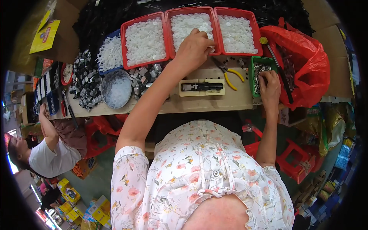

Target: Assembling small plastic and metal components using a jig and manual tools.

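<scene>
My left hand (pixel 193 50) reaches over the front of the middle red tray (pixel 167 40), which is full of small white round plastic pieces (pixel 191 23). Its fingers are bent together at the pieces; what they pinch is hidden. At the right, my right hand (pixel 270 85) dips into a green tray (pixel 256 59) of small silvery metal pins (pixel 262 68). Those fingers are closed too, and I cannot make out what is in them. Between my arms a cream fixture (pixel 217 92) holds a long black part (pixel 202 86). Yellow-handled pliers (pixel 232 78) lie beside it.
Two more red trays of white pieces, left (pixel 145 38) and right (pixel 238 34), flank the middle one. A round metal dish (pixel 116 89) sits among small black-and-silver parts (pixel 84 82). A red plastic bag (pixel 306 61) stands at the right. Another person (pixel 53 153) works at the far left.
</scene>
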The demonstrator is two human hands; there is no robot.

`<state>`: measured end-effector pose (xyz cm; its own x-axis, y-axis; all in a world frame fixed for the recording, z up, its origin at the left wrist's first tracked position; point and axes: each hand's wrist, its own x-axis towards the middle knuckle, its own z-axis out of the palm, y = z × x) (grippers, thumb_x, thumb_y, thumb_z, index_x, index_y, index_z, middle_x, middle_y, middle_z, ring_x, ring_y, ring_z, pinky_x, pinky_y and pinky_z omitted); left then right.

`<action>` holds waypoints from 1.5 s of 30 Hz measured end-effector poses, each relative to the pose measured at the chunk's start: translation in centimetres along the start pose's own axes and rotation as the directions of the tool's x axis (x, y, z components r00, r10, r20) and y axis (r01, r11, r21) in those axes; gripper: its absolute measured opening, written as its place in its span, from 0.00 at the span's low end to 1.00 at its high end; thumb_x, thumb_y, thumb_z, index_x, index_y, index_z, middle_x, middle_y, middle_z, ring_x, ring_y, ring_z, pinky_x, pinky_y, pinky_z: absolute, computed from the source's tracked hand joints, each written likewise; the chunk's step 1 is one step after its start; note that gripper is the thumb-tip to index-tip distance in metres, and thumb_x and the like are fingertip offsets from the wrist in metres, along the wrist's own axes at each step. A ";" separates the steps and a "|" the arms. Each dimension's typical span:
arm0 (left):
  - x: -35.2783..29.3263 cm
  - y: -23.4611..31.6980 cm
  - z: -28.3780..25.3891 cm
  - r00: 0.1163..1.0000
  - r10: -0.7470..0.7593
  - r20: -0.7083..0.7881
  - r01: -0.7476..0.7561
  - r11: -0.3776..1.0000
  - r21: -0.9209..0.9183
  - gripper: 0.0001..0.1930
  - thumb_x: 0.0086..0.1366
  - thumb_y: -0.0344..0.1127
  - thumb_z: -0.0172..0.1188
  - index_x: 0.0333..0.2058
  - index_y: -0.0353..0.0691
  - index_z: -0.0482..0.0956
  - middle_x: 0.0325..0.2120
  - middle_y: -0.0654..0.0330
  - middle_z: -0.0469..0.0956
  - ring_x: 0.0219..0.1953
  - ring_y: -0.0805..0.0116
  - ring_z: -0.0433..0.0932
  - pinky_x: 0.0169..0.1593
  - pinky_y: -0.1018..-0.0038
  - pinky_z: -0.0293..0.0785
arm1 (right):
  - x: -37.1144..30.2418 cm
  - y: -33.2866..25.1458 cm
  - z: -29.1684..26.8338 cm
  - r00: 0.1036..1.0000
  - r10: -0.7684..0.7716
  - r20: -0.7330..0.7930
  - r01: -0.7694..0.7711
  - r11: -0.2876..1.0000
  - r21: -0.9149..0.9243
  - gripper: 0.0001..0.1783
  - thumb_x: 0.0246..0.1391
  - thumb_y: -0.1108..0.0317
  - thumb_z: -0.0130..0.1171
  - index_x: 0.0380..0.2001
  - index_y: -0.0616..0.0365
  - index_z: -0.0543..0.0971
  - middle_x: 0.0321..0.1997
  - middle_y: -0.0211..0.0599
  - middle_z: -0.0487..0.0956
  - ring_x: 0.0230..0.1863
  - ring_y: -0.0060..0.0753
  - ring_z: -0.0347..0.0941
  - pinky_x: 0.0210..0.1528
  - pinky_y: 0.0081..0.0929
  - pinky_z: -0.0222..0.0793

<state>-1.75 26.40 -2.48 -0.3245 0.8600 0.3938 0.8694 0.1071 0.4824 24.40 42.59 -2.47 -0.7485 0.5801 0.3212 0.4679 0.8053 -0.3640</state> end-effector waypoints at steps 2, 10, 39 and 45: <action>0.9 -0.5 0.2 0.997 0.015 0.070 -0.017 0.999 0.036 0.10 0.54 0.25 0.65 0.36 0.38 0.86 0.34 0.54 0.80 0.44 0.53 0.74 0.49 0.62 0.74 | 0.1 -0.1 -0.2 1.000 0.005 -0.013 -0.005 1.000 0.016 0.05 0.53 0.77 0.61 0.34 0.65 0.81 0.34 0.45 0.77 0.39 0.51 0.73 0.41 0.43 0.68; 1.4 -1.2 0.2 0.994 0.052 0.096 -0.052 0.999 0.000 0.08 0.54 0.28 0.67 0.34 0.36 0.86 0.31 0.54 0.80 0.42 0.54 0.75 0.48 0.63 0.74 | 0.3 -1.6 -0.4 0.996 0.019 -0.092 0.007 0.963 0.271 0.05 0.54 0.79 0.63 0.36 0.65 0.81 0.33 0.38 0.77 0.32 0.30 0.75 0.35 0.26 0.69; -2.6 3.9 -1.6 0.883 -0.460 0.093 0.401 0.638 -0.658 0.10 0.63 0.33 0.66 0.38 0.33 0.87 0.27 0.58 0.85 0.29 0.75 0.79 0.35 0.77 0.74 | 3.0 -10.6 2.1 0.997 -0.060 -0.056 0.082 0.766 0.638 0.07 0.55 0.79 0.62 0.38 0.65 0.82 0.36 0.38 0.80 0.35 0.28 0.78 0.39 0.24 0.74; -4.9 4.9 -1.2 0.836 -0.544 0.072 0.392 0.499 -0.773 0.09 0.66 0.30 0.64 0.41 0.31 0.85 0.35 0.60 0.85 0.35 0.79 0.80 0.40 0.83 0.75 | 2.9 -12.2 2.3 0.995 -0.100 -0.020 0.090 0.766 0.636 0.08 0.54 0.80 0.62 0.38 0.66 0.82 0.36 0.38 0.80 0.35 0.28 0.79 0.39 0.24 0.75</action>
<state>3.67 22.11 -1.15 -0.7173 0.6967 0.0101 0.0191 0.0052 0.9998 15.41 34.21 0.88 -0.7819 0.4991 0.3735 -0.0077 0.5915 -0.8063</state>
